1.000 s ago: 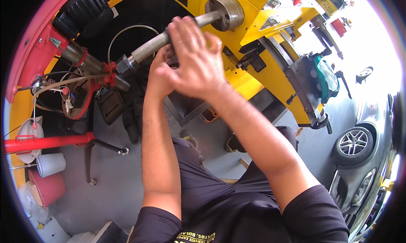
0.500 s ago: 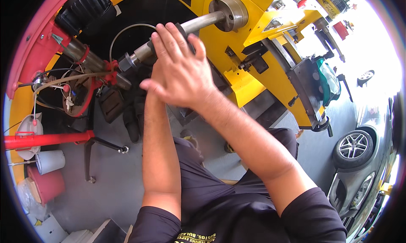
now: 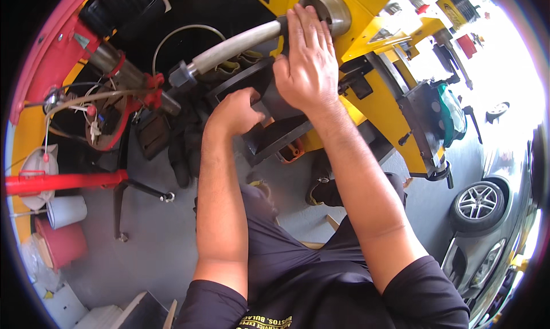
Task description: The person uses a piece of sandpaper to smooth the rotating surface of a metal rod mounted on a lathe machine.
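Observation:
A bare steel shaft (image 3: 238,45) runs slantwise from a round steel flange (image 3: 338,14) on a yellow machine (image 3: 366,123). At the shaft's lower left end is a grey hex-shaped nut (image 3: 182,76). My right hand (image 3: 309,60) lies with straight fingers over the flange end of the shaft, its thumb held apart. Beside its fingers a dark collar (image 3: 283,24) shows around the shaft, mostly hidden by the hand. Below the shaft, my left hand (image 3: 236,111) is loosely curled and touches nothing I can see, with its thumb away from the fingers.
A dark metal tray (image 3: 275,137) sits under my hands. On the left stand a red stand with hoses (image 3: 109,134), a red bar (image 3: 69,183) and buckets (image 3: 67,211). A vise-like table with a crank (image 3: 424,128) projects at right, near a parked car (image 3: 481,260).
My right hand has slid up and right along the shaft to the flange, the dark collar with it. My left hand has come away from beneath it and dropped below the shaft.

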`<action>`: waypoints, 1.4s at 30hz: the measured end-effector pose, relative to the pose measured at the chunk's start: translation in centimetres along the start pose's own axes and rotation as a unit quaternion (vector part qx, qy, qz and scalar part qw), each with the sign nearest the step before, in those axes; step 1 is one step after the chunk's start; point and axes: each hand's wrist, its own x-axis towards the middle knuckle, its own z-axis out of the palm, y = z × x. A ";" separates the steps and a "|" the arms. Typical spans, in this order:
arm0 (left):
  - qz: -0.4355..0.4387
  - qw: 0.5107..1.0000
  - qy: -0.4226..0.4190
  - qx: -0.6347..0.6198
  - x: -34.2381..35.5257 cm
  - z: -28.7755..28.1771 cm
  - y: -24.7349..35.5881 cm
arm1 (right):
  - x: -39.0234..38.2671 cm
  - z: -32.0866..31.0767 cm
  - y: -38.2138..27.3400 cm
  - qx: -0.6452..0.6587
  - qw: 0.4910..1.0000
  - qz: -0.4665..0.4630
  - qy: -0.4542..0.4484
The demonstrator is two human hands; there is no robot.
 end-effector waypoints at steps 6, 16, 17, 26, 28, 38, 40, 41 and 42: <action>0.170 0.961 0.093 -0.196 -1.1 -0.6 -2.4 | -0.9 -0.6 -10.8 0.155 0.983 -0.050 -0.080; 0.178 0.970 0.099 -0.132 1.1 2.2 -4.7 | 0.0 -0.1 -6.8 0.089 0.994 -0.024 -0.064; 0.326 0.921 0.211 -0.043 0.7 0.9 -8.2 | 0.9 -0.2 -9.8 0.113 0.991 -0.052 -0.050; -0.078 0.995 -0.027 0.050 -2.1 1.3 1.9 | 0.4 -2.3 2.0 0.169 0.985 -0.025 0.018; -0.081 0.997 0.009 -0.006 -3.2 1.3 0.5 | -3.4 -3.1 0.8 0.257 0.965 -0.030 0.036; -0.014 0.863 0.070 -0.500 -3.0 7.5 7.5 | -13.9 -0.1 2.1 0.681 0.486 0.547 -0.019; -0.022 0.877 0.133 -0.461 -2.5 8.2 8.1 | -12.8 -1.9 3.0 0.628 0.537 0.562 -0.038; 0.003 0.871 0.177 -0.459 -2.2 8.1 8.3 | -12.6 -1.8 3.3 0.634 0.533 0.559 -0.037; 0.029 0.860 0.218 -0.460 -1.8 8.4 9.1 | -12.7 -1.8 4.0 0.637 0.546 0.542 -0.035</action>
